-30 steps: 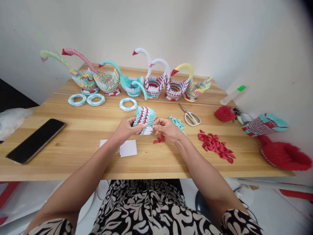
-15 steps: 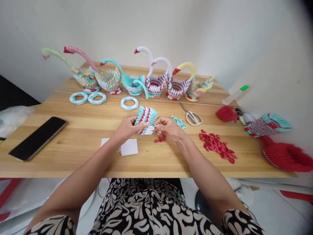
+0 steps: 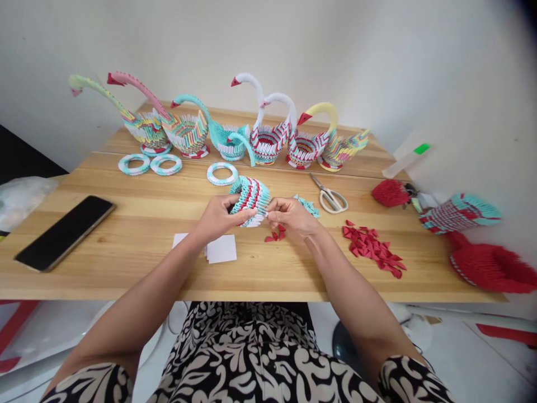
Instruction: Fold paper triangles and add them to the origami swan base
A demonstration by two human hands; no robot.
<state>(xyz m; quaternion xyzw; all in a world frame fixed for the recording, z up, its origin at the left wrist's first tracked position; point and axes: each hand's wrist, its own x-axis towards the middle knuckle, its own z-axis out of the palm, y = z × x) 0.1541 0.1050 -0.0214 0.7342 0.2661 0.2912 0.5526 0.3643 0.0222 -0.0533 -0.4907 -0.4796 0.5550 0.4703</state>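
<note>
A round paper body (image 3: 253, 196) of folded teal, red and white pieces is held on its side above the table. My left hand (image 3: 221, 217) is wrapped round its left side, with the thumb across the front. At its right edge my right hand (image 3: 289, 215) pinches with thumb and forefinger; whatever lies between those fingertips is too small to make out. Several red folded pieces (image 3: 276, 234) lie just below my right hand. Behind that hand is a small heap of teal pieces (image 3: 308, 206), partly hidden.
Several paper swans (image 3: 271, 143) line the back, with paper rings (image 3: 222, 174) before them. Scissors (image 3: 329, 196) and a red heap (image 3: 373, 246) lie right. White cards (image 3: 222, 249) and a phone (image 3: 66, 232) are left. Red paper shapes (image 3: 486, 266) stand far right.
The view has shifted slightly. The paper body is turned a little in my left hand, showing more of its teal left rim. My right hand stays at its right edge.
</note>
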